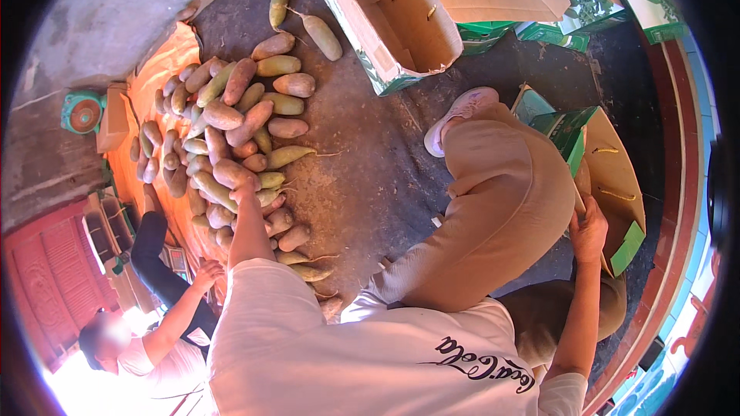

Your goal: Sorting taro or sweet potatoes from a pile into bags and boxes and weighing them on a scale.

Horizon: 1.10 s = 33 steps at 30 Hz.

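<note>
A large heap of long radishes (223, 117), green to muddy brown, some with thin root tails, spreads to my left. Into its near side reaches my left hand (245, 186), its fingers closed round a brown radish (227, 172). At the far right, my right hand (590, 229) grips the edge of an opened green-and-brown cardboard box (617, 154) with yellow rope handles. Just above those fingers, inside the box, shows part of a brown radish (583, 177). The rest of the box's inside is partly hidden by its wall and my knee.
A long open carton (389, 15) stands ahead, with green cartons (482, 35) beyond it. Orange sheeting (166, 58) lies under the heap, near a green fan (82, 112). At lower left sits another person, one hand (206, 273) beside the heap. A raised ledge (678, 131) runs along the right.
</note>
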{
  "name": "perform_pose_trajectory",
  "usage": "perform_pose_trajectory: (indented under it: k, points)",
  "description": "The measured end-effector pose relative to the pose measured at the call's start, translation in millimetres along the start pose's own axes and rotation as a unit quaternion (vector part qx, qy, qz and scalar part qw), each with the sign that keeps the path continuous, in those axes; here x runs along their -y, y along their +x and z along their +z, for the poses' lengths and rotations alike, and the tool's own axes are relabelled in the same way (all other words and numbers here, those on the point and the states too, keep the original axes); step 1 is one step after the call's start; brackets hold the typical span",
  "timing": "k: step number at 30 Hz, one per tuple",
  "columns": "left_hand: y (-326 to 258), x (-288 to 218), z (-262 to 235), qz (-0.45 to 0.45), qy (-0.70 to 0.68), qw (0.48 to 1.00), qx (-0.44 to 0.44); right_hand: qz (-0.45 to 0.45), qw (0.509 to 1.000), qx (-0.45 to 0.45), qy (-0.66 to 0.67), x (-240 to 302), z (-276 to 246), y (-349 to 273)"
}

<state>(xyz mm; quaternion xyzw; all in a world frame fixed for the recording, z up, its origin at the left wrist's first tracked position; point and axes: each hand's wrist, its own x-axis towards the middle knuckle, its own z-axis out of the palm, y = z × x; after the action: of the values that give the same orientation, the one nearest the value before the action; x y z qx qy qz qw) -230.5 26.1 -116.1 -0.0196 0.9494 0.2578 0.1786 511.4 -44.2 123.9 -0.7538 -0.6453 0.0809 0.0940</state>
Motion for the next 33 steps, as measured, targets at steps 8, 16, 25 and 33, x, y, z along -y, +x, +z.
perform_pose_trajectory:
  k: [8,16,25,33]
  points:
    - [22.7,7.0,20.7,-0.063,-0.207,0.971,0.105,0.022,0.999,0.008,0.028,-1.0,1.7,1.2]
    - [-31.2,0.2,14.3,-0.073,-0.109,0.984,0.121,0.027,1.0,0.008,0.005,-1.2,-1.6,0.3]
    - [-60.9,42.2,-15.7,-0.06,-0.121,0.952,0.275,0.027,1.0,0.016,0.001,1.2,1.0,3.4]
    - [-184.5,42.5,0.4,-0.058,0.065,0.882,0.464,0.047,0.999,0.009,-0.009,-6.5,-5.3,-9.9]
